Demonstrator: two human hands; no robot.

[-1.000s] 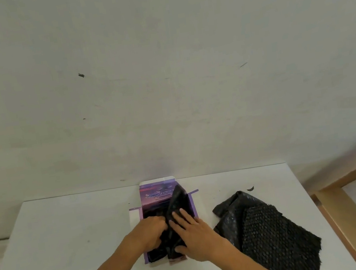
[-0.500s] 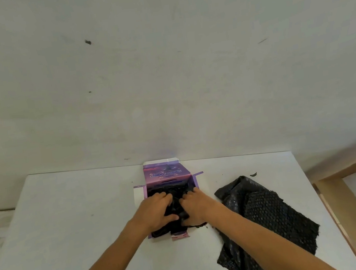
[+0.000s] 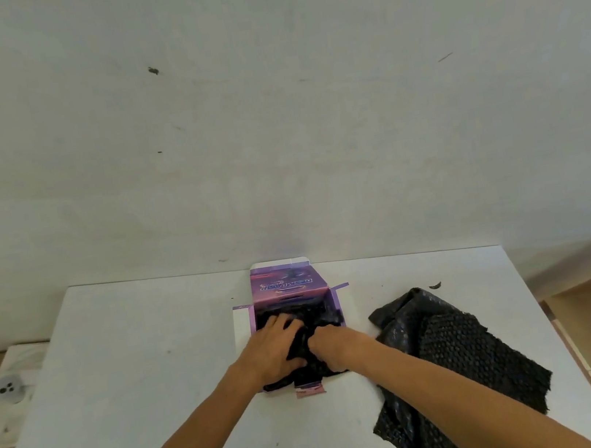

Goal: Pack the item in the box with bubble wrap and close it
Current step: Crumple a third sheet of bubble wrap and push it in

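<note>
White table (image 3: 121, 403) w/ open purple box (image 3: 283, 286) & black bubble wrap (image 3: 460, 360).

We cannot see the packed item: black bubble wrap (image 3: 296, 317) fills the box (image 3: 283, 285), and both hands, left hand (image 3: 272, 350) and right hand (image 3: 329, 343), cover the wrap's middle. The lid print is too blurred to read. The loose wrap sheet (image 3: 460, 364) is partly behind the right forearm and cut off by the bottom edge, as are both arms.
</note>
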